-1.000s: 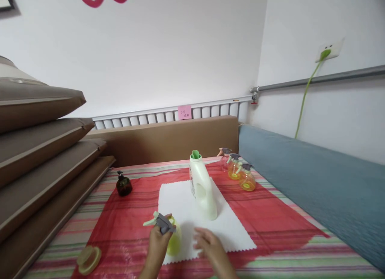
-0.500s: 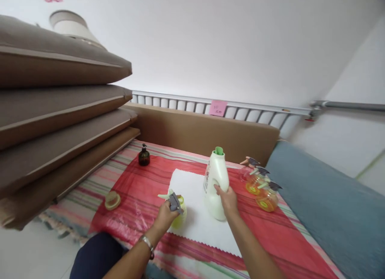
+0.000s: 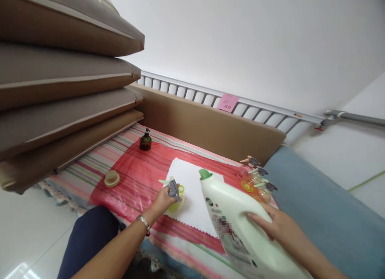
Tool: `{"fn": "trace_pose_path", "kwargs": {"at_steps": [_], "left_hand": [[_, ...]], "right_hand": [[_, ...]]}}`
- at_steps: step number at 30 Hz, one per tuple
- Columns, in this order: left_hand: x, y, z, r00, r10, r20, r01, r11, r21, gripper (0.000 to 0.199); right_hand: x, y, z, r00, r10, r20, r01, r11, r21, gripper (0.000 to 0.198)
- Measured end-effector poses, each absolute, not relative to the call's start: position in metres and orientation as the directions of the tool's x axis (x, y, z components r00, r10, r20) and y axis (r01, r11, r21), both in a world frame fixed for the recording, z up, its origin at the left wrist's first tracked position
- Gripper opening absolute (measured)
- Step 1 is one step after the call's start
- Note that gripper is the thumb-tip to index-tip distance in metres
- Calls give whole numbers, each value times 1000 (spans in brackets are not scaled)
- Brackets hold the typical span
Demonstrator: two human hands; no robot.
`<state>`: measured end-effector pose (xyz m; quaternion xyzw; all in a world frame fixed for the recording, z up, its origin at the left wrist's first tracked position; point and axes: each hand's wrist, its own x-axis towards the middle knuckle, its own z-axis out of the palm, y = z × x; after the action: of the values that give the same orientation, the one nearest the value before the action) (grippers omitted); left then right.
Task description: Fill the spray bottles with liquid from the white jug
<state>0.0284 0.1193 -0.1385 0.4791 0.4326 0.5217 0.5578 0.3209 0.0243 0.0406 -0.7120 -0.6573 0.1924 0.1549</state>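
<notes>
My right hand (image 3: 275, 225) is closed round the handle of a large pale-green detergent jug (image 3: 240, 214). The jug leans to the left, its green pouring spout (image 3: 205, 174) raised above the white cloth. A grey trigger spray head (image 3: 173, 189) with a pale nozzle is gripped in my left hand (image 3: 163, 200). Right beside it stands a small bottle of yellow-green liquid (image 3: 177, 206), its mouth showing next to the spray head. My left fingers partly cover this bottle, and I cannot tell whether they hold it too.
Several spray bottles (image 3: 248, 185) stand at the right. A dark pump bottle (image 3: 145, 141) is at the back left, and a round beige lid (image 3: 112, 178) lies nearer. A white cloth (image 3: 192, 174) rests on red plastic sheeting (image 3: 132, 170). Stacked cushions (image 3: 69, 82) rise at left.
My right hand has lifted the jug off the white cloth, brought it nearer to me and rightward, and tipped it to the left. My left hand stays by the small bottle. The view has tilted.
</notes>
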Motion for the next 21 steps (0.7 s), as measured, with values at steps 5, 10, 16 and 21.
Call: {"fn": "trace_pose_path", "kwargs": {"at_steps": [5, 10, 16, 21], "left_hand": [[33, 119, -141, 84, 996, 17, -181, -1, 983, 48], [33, 120, -142, 95, 995, 39, -169, -22, 985, 46], [34, 119, -144, 110, 993, 49, -165, -30, 986, 46], [36, 119, -148, 107, 993, 43, -158, -25, 987, 49]], "right_hand": [[316, 16, 29, -66, 991, -119, 926, 17, -377, 46], [303, 21, 30, -60, 988, -141, 971, 25, -238, 48], [291, 29, 45, -69, 989, -131, 989, 50, -142, 41], [288, 35, 57, -113, 984, -138, 992, 104, -70, 39]]}}
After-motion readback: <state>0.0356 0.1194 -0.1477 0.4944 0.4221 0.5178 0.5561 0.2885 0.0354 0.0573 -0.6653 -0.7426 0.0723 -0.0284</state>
